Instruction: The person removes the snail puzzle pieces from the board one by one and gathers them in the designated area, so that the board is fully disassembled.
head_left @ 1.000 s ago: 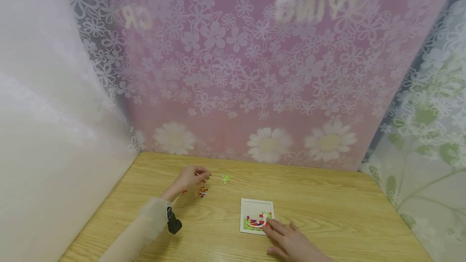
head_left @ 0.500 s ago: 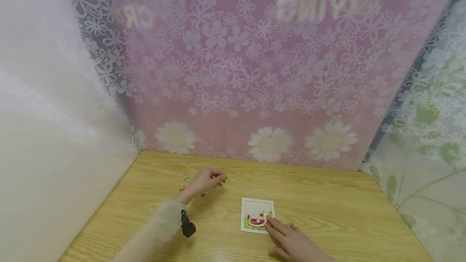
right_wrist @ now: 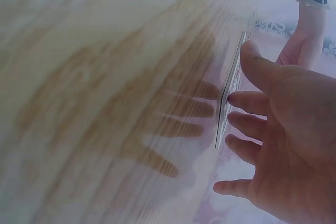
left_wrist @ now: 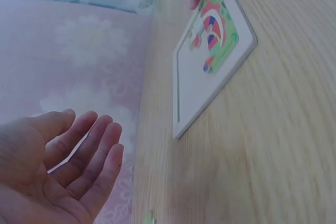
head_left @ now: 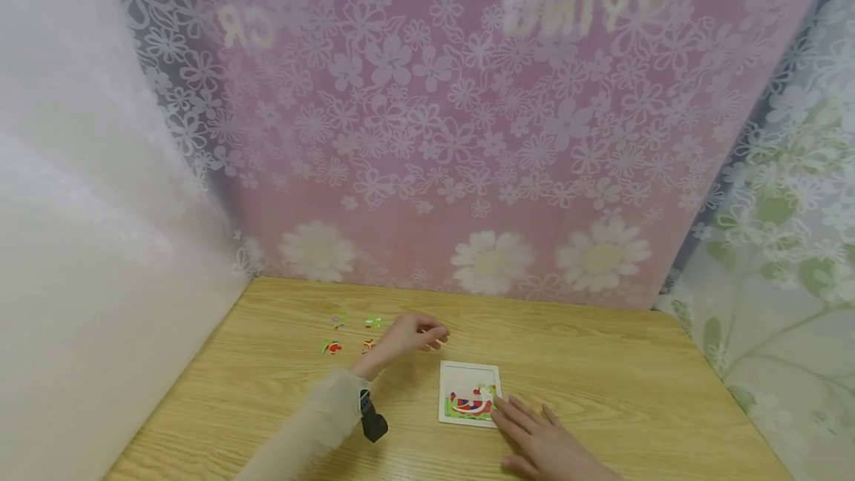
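In the head view a square white puzzle tray (head_left: 466,375) lies on the table, its lower part filled with red, green and blue jigsaw pieces (head_left: 471,407). My left hand (head_left: 415,332) hovers beyond the tray's upper left side. The left wrist view shows that hand (left_wrist: 79,166) with relaxed, loosely bent fingers and nothing visible between them. My right hand (head_left: 544,436) lies at the tray's lower right edge with its fingers extended, fingertips touching the rim. In the right wrist view the tray (right_wrist: 224,98) appears edge-on beside the right hand's fingers.
Several loose jigsaw pieces lie to the left: a purple and green one (head_left: 337,321), a green and white one (head_left: 372,323), a red and green one (head_left: 332,347), and one partly behind the left wrist (head_left: 368,346). A flowered curtain (head_left: 434,169) closes the table's far side.
My left hand has moved right across the table, from among the loose pieces towards the tray, uncovering pieces behind it. The right hand has stayed by the tray's edge.
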Demonstrator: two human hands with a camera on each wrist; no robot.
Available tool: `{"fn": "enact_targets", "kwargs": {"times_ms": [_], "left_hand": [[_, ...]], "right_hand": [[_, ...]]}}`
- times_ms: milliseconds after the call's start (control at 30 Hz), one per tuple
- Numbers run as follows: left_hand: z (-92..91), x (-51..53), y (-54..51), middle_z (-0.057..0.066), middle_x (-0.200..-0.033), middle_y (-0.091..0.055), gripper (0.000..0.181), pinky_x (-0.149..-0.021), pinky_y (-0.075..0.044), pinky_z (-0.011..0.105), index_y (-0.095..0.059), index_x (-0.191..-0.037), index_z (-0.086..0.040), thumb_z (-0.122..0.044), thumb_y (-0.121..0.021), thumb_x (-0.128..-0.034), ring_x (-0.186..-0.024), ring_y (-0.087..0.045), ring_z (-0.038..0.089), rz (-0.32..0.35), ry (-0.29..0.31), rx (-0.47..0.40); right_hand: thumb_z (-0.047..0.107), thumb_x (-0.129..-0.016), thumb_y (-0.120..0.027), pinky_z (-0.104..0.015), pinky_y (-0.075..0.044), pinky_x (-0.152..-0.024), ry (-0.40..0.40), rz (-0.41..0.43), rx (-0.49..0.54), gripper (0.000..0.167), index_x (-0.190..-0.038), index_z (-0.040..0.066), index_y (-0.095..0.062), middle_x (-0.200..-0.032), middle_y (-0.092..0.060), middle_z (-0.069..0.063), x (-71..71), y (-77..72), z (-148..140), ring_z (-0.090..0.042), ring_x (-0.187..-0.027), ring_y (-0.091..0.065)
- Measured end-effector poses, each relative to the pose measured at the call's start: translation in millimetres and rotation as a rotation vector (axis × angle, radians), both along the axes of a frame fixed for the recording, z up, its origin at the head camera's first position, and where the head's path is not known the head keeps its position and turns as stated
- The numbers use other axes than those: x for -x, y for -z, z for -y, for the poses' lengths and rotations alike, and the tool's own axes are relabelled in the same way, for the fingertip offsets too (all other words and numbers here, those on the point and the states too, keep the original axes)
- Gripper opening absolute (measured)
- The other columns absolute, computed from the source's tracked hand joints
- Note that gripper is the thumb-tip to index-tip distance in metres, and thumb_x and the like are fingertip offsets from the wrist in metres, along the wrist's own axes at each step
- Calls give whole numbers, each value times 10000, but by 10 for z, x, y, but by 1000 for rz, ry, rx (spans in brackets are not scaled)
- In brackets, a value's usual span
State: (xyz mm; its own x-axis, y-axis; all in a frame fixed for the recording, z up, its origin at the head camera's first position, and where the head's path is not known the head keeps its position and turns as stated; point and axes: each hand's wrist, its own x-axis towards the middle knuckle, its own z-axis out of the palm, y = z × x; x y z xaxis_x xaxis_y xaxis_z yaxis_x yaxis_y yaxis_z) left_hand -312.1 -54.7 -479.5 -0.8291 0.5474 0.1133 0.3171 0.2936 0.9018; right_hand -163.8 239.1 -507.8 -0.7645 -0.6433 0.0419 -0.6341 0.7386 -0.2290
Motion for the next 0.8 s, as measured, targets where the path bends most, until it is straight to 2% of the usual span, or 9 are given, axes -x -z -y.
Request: {"fn": "enact_targets", "kwargs": {"times_ms": [167, 267, 433, 600, 800], "left_hand": [[-156, -47, -10, 193, -1067, -735, 292, -837, -602, 484, -713, -1176, 29, -198, -575, -1054, -960, -720, 387, 1, 14, 7], [-259, -62, 30, 134, -1026, -752, 289, -792, -615, 442, -730, -1155, 6, -221, -589, -1048, -922, -738, 326, -15, 18, 38], [-429, -100, 96, 59, -994, -765, 267, -752, -619, 384, -754, -1133, -50, -248, -601, -1042, -867, -749, 202, -6, 36, 99], [-544, -169, 109, 38, -977, -763, 253, -719, -604, 318, -765, -1087, -61, -250, -603, -1040, -859, -741, 175, 35, 65, 164], [-638, -210, 152, 40, -914, -765, 239, -636, -535, 233, -774, -1017, -73, -257, -622, -1028, -785, -709, 160, 25, 76, 227]], "right_hand": [[550, -1018, -506, -776, -353, -998, 18, 59, -4, 704, -1509, 46, -476, -1554, -448, -155, -11, -9, -8, -443, -1398, -421], [546, -1017, -509, -772, -357, -996, 20, 60, -7, 701, -1505, 43, -480, -1551, -454, -152, -17, -7, -12, -432, -1400, -424], [539, -1015, -519, -772, -368, -983, 12, 39, -9, 698, -1497, 36, -490, -1540, -468, -157, -29, -2, -23, -431, -1387, -443], [547, -1013, -517, -768, -379, -973, 5, 15, -8, 699, -1499, 45, -490, -1531, -481, -153, -35, 0, -35, -430, -1378, -454], [549, -1014, -513, -772, -379, -969, 7, 43, 2, 704, -1504, 46, -482, -1530, -478, -166, -46, -3, -51, -440, -1377, -449]]}}
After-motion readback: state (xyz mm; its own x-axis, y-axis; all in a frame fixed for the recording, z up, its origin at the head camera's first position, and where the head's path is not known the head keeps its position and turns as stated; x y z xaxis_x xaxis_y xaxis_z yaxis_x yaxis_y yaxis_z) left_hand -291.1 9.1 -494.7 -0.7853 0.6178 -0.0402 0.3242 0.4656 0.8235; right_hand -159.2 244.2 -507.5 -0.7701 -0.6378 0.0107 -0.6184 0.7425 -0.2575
